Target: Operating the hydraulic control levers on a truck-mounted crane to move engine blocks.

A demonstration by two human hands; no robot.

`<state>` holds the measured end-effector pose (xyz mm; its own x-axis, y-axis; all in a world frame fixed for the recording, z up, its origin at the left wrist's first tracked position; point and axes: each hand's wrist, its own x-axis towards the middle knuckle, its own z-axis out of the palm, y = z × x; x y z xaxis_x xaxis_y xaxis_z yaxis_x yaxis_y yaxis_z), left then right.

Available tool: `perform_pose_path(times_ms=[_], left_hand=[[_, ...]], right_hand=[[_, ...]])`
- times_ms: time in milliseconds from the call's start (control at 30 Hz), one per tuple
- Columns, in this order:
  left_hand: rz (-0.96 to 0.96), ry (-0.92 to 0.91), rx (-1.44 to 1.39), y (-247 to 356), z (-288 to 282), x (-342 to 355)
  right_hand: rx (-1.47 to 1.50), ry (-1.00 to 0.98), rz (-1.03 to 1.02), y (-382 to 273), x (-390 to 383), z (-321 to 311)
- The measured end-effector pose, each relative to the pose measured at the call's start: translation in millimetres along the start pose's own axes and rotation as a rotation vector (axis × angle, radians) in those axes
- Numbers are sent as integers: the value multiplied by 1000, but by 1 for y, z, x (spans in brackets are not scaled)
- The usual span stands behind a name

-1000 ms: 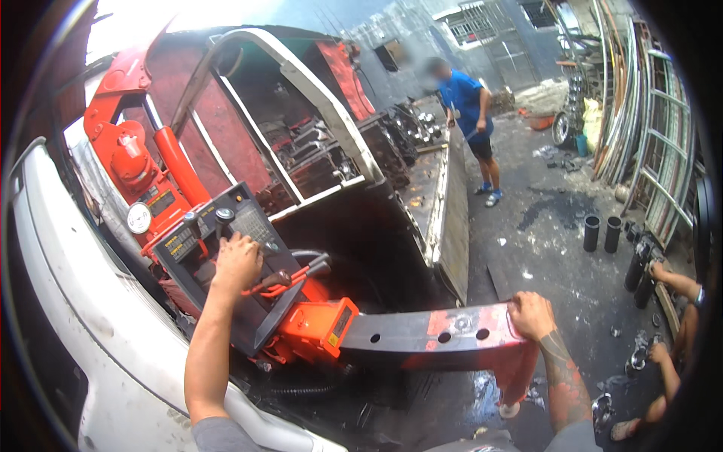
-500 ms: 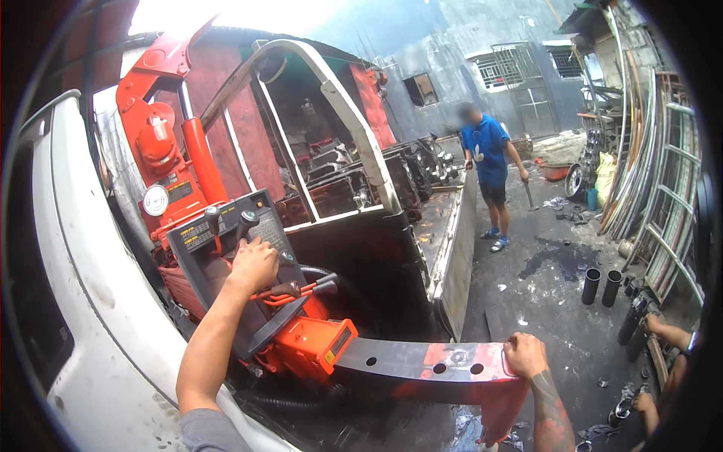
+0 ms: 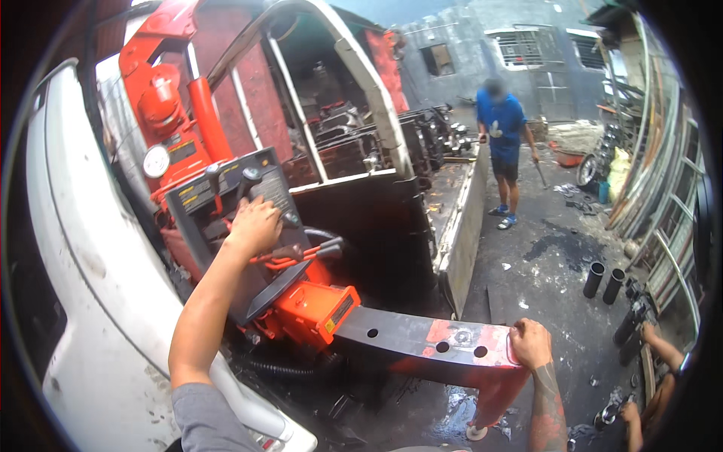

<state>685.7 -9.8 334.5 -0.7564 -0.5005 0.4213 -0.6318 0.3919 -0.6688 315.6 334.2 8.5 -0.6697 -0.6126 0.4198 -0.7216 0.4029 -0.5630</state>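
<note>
My left hand reaches over the crane's dark control panel, its fingers curled round a control lever with a black knob. More levers with red shafts and dark grips stick out beside my wrist. My right hand is closed over the outer end of a grey and red outrigger beam with round holes along its top. That beam runs out of an orange-red housing below the panel. Behind the panel rises the red crane column. My palms hide the exact contact on both sides.
A white truck cab stands on my left, the truck bed's side wall ahead. Beyond it a person in blue holds a long-handled tool. Black cylinders, another person's hands and leaning ladders and pipes are at right.
The view has shifted slightly, so the crane and the person in blue sit differently in the picture. Both my hands keep their places on the lever and the beam.
</note>
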Motion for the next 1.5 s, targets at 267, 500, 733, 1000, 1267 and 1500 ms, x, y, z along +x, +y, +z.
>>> perform_pose_path(times_ms=[267, 500, 733, 1000, 1267, 1500], left_hand=[[113, 181, -256, 7, -3, -6], [240, 10, -305, 90, 60, -27], [202, -260, 113, 88, 77, -13], [209, -441, 40, 61, 26, -71], [239, -382, 76, 62, 26, -73], [197, -408, -7, 61, 30, -73]], right_hand=[[27, -125, 50, -2, 4, 0], [88, -48, 50, 4, 5, 4], [49, 35, 9, 1, 4, 1], [22, 12, -5, 10, 0, 6], [-40, -54, 26, -1, -2, -1], [-1, -12, 12, 2, 0, -2]])
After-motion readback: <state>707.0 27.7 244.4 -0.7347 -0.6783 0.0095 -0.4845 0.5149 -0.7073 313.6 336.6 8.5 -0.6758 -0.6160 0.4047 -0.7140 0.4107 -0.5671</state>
